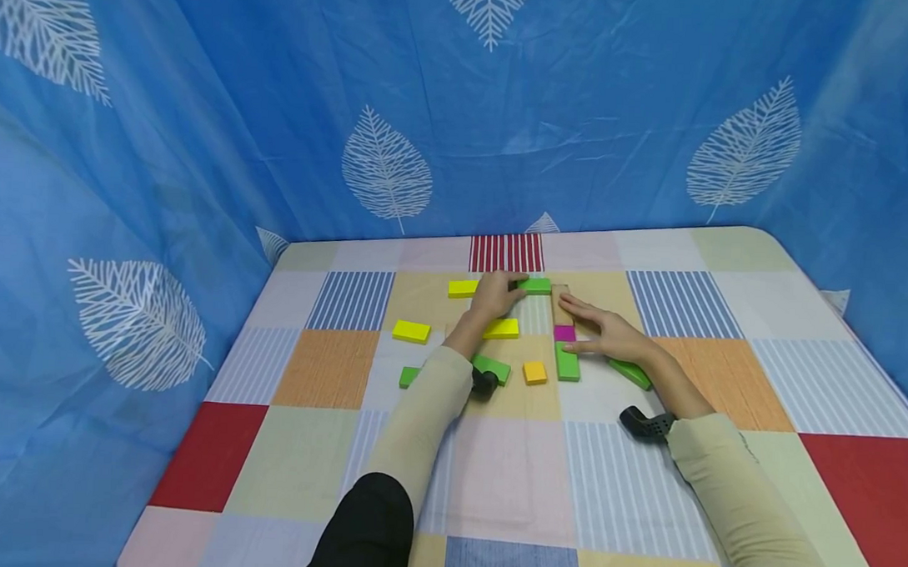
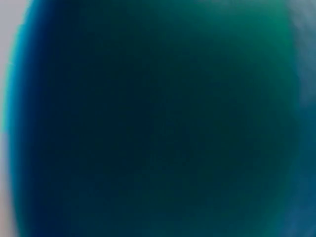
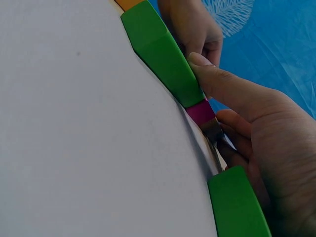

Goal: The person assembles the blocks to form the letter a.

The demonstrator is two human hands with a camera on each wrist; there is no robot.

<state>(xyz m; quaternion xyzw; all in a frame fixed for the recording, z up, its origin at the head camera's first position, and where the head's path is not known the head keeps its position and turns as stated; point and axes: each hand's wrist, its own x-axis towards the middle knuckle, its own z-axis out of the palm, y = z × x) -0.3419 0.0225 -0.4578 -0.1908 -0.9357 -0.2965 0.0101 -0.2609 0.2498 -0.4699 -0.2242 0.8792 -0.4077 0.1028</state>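
Note:
In the head view, my left hand [image 1: 496, 295] pinches the left end of a green block [image 1: 536, 286] at the far side. That block's right end meets a wooden-coloured block [image 1: 560, 297]. Below the wooden one, a magenta block [image 1: 564, 333] and another green block [image 1: 567, 362] continue the line. My right hand [image 1: 611, 334] lies along its right side, fingers extended to the wooden block and thumb touching the near green block. In the right wrist view, the thumb rests against the green block [image 3: 165, 57], beside the magenta block [image 3: 201, 112]. Dark blur fills the left wrist view.
Yellow blocks [image 1: 411, 331] lie to the left, with an orange block [image 1: 535, 372] nearer the middle. Green blocks [image 1: 492, 368] lie near the left wrist; another green block [image 1: 629, 373] sits under the right wrist. A blue curtain [image 1: 549, 128] hangs behind the patchwork-covered table [image 1: 507, 477].

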